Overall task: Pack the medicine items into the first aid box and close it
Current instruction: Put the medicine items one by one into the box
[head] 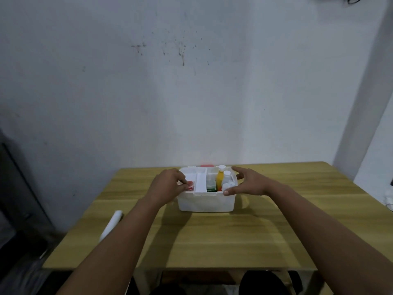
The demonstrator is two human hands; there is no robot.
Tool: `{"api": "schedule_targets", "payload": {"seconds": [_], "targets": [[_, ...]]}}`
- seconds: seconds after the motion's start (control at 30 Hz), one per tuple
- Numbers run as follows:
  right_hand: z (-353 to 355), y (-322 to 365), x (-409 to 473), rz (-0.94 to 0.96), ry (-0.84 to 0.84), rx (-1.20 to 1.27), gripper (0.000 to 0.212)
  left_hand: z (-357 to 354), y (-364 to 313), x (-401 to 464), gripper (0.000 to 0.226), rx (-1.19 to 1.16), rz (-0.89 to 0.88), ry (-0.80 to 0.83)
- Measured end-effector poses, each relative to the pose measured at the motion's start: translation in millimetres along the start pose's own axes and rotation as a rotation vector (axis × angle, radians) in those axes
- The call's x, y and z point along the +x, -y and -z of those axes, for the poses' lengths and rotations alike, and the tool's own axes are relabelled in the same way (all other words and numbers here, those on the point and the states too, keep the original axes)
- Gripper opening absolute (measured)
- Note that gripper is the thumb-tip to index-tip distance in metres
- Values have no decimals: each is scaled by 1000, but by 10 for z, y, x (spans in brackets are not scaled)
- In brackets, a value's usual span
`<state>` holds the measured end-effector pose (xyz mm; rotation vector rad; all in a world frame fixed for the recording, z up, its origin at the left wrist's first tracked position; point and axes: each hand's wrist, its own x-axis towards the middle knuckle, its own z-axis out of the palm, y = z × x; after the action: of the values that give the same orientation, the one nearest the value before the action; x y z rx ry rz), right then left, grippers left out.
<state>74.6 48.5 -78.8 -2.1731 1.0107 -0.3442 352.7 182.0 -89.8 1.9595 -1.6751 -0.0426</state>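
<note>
A white first aid box [205, 202] stands open at the far middle of the wooden table [212, 231]. Inside, a white tray [201, 182] spans the left part, and an orange bottle [220, 177], white bottles [227, 177] and a green-and-red pack [211, 189] stand at the right. My left hand [167, 184] rests at the box's left rim, fingertips on a small red-and-white item [190, 185] in the tray. My right hand [247, 183] spreads over the box's right end, thumb on the front rim, fingers at the back corner.
A white lid-like piece [110, 225] lies at the table's left edge, partly behind my left forearm. Something red [206, 165] shows just behind the box. A wall stands right behind the table, and dark furniture sits to the left.
</note>
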Motion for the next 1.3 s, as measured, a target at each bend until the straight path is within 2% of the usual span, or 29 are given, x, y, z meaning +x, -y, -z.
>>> {"api": "schedule_targets", "payload": {"seconds": [0.1,0.17,0.23,0.27,0.3,0.37,0.43,0.5,0.57,0.63,0.7,0.83,0.9,1.0,1.13,1.3], "targets": [[-10,-16,17,19,2,9,91,24,-53,5,22,-6,17,28],[-14,-32,27,20,1,9,96,72,-37,-21,20,-55,64,-48],[-14,-26,11,27,-8,7,96,141,109,-85,21,-26,184,-172],[-15,-22,2,26,-8,11,95,190,224,-134,25,22,278,-184],[-17,-14,-13,25,-8,12,96,252,399,-190,33,99,390,-134],[-20,-13,-22,18,-6,9,101,399,783,-297,55,315,606,87],[-24,-5,-33,13,-2,15,106,575,1039,-394,80,430,720,298],[-25,-12,-33,8,2,16,110,700,1087,-475,79,422,769,439],[-25,-18,-30,-2,2,20,117,718,1114,-541,61,390,799,552],[-30,-24,-31,-16,2,20,123,674,1148,-586,44,391,793,568],[-39,-39,-35,-28,4,21,129,628,1164,-564,38,340,763,476],[-56,-85,-21,-43,10,31,136,577,827,-262,25,-60,696,219],[-58,-95,-17,-52,13,30,138,563,489,-39,29,-225,625,127],[-66,-105,-25,-63,12,25,137,490,-88,284,44,-332,497,120],[-70,-135,-29,-71,1,15,139,249,-606,554,29,-312,396,221],[-81,-193,5,-67,-6,27,136,-117,-731,675,32,1,296,272]]}}
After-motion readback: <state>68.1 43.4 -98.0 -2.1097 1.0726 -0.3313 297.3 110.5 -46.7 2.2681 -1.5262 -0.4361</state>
